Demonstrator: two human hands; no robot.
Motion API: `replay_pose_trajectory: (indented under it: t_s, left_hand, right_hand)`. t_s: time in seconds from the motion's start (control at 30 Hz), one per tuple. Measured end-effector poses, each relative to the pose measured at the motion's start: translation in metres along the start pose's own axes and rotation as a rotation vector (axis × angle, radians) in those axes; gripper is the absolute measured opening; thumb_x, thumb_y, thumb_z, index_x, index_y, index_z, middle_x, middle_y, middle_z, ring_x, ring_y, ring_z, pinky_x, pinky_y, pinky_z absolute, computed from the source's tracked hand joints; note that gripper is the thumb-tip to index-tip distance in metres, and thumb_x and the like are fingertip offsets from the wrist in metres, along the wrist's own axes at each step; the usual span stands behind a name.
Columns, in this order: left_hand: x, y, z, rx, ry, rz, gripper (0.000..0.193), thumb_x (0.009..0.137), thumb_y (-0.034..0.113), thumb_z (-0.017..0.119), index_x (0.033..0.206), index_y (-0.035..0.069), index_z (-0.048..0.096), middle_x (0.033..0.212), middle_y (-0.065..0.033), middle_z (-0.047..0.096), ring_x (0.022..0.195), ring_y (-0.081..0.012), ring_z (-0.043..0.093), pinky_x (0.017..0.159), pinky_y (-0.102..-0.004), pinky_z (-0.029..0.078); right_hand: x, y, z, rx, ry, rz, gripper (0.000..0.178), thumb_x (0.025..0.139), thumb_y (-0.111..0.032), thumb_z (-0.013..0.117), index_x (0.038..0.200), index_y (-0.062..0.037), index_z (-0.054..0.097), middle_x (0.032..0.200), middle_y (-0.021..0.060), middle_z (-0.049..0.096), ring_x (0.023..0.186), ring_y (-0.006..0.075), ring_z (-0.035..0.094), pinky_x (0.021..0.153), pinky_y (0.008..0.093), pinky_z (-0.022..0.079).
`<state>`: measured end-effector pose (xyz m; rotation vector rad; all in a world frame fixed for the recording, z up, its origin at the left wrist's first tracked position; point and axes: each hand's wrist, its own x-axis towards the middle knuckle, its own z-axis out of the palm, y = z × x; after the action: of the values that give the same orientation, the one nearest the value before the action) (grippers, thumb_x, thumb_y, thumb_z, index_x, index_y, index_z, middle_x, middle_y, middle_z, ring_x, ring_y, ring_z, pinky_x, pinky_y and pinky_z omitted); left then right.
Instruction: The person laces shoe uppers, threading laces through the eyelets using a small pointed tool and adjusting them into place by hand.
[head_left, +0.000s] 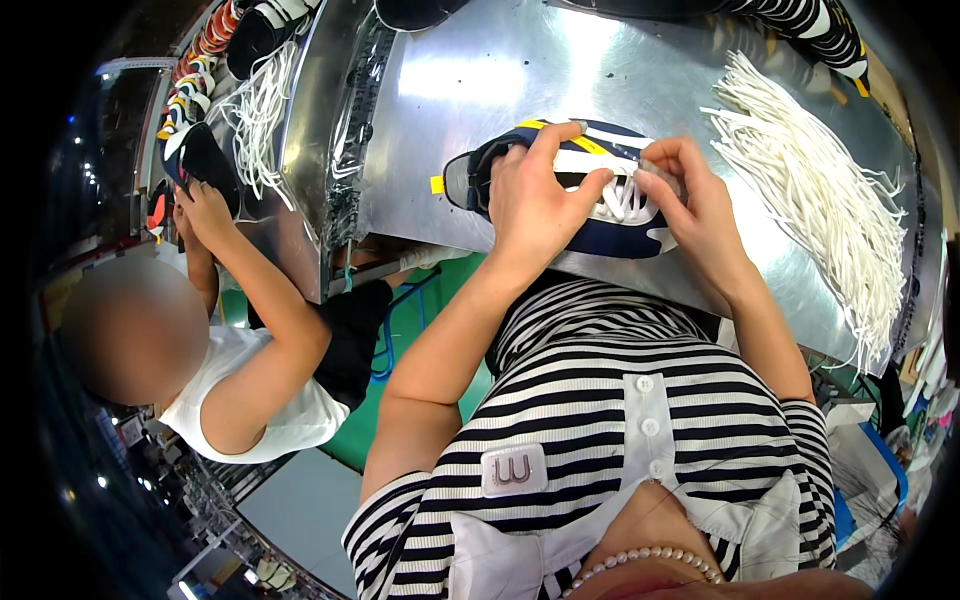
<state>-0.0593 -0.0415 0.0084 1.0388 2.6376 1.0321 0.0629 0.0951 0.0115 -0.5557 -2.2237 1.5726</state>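
A person in a black-and-white striped top (640,420) stands at a shiny metal table (430,190), both hands over one shoe. The shoe (610,240), navy with white and yellow trim, lies right by the table's near edge, heel to the left, toe to the right. The left hand (535,195) lies across the ankle opening and middle, thumb and forefinger parted; how firmly it grips, I cannot tell. The right hand (690,195) brings thumb and fingers close together beside the white laces (622,203); whether a lace is pinched between them is hidden.

The shoe looks light, its upper soft and giving, its sole probably stiffer; the heel or the sides seem the best hold. The laces look limp, easiest taken near their tips.

Little margin remains on the near side. Bare metal stretches beyond the shoe, giving room to turn it, while a heap of white laces (810,190) bounds the right. At far left, past the table's side edge, a co-worker (250,390) handles a dark shoe (215,165).
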Motion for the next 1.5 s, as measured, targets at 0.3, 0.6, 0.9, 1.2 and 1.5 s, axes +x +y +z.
replay_pose_trajectory:
  t_s: [0.3, 0.6, 0.9, 1.2, 1.5]
  left_hand:
    - [-0.009, -0.003, 0.000, -0.035, -0.002, 0.019, 0.050, 0.072, 0.026, 0.081, 0.114, 0.005, 0.064, 0.099, -0.0135, 0.070, 0.090, -0.0300, 0.063, 0.084, -0.0384, 0.047]
    - [0.006, 0.004, 0.005, -0.195, -0.021, 0.128, 0.040, 0.079, 0.007, 0.067, 0.118, 0.002, 0.059, 0.092, -0.0182, 0.067, 0.084, -0.0317, 0.065, 0.076, -0.0394, 0.049]
    - [0.005, -0.021, 0.000, -0.350, -0.127, -0.049, 0.045, 0.079, 0.008, 0.068, 0.122, 0.000, 0.056, 0.109, -0.0210, 0.066, 0.105, -0.0338, 0.064, 0.090, -0.0386, 0.049]
    - [0.003, -0.023, 0.009, -0.316, -0.017, 0.051, 0.068, 0.075, 0.016, 0.077, 0.133, 0.001, 0.045, 0.104, -0.0174, 0.064, 0.092, -0.0315, 0.064, 0.080, -0.0393, 0.049]
    - [0.006, -0.021, -0.007, -0.738, -0.326, -0.249, 0.055, 0.076, 0.003, 0.077, 0.124, 0.000, 0.050, 0.111, -0.0110, 0.061, 0.101, -0.0183, 0.059, 0.088, -0.0289, 0.048]
  right_hand:
    - [-0.007, -0.008, -0.008, -0.236, -0.109, -0.027, 0.012, 0.089, -0.013, 0.062, 0.093, -0.0022, 0.060, 0.078, 0.0143, 0.067, 0.071, 0.0310, 0.065, 0.062, 0.0371, 0.048]
    - [0.033, 0.005, 0.022, -0.781, -0.130, -0.338, 0.021, 0.082, -0.013, 0.060, 0.100, -0.0030, 0.055, 0.082, 0.0130, 0.066, 0.073, 0.0318, 0.067, 0.058, 0.0404, 0.052]
    - [0.028, -0.020, -0.025, -0.617, -0.295, -0.028, 0.020, 0.091, -0.021, 0.058, 0.104, -0.0066, 0.063, 0.080, 0.0147, 0.067, 0.075, 0.0337, 0.066, 0.064, 0.0434, 0.050]
    - [0.009, 0.026, 0.019, -0.308, 0.260, -0.223, 0.020, 0.084, -0.021, 0.068, 0.101, -0.0101, 0.064, 0.075, 0.0106, 0.066, 0.062, 0.0258, 0.065, 0.057, 0.0348, 0.049]
    - [-0.013, 0.009, 0.006, 0.216, 0.286, -0.150, 0.017, 0.084, -0.001, 0.068, 0.100, -0.0041, 0.067, 0.071, 0.0004, 0.062, 0.059, 0.0057, 0.055, 0.051, 0.0225, 0.039]
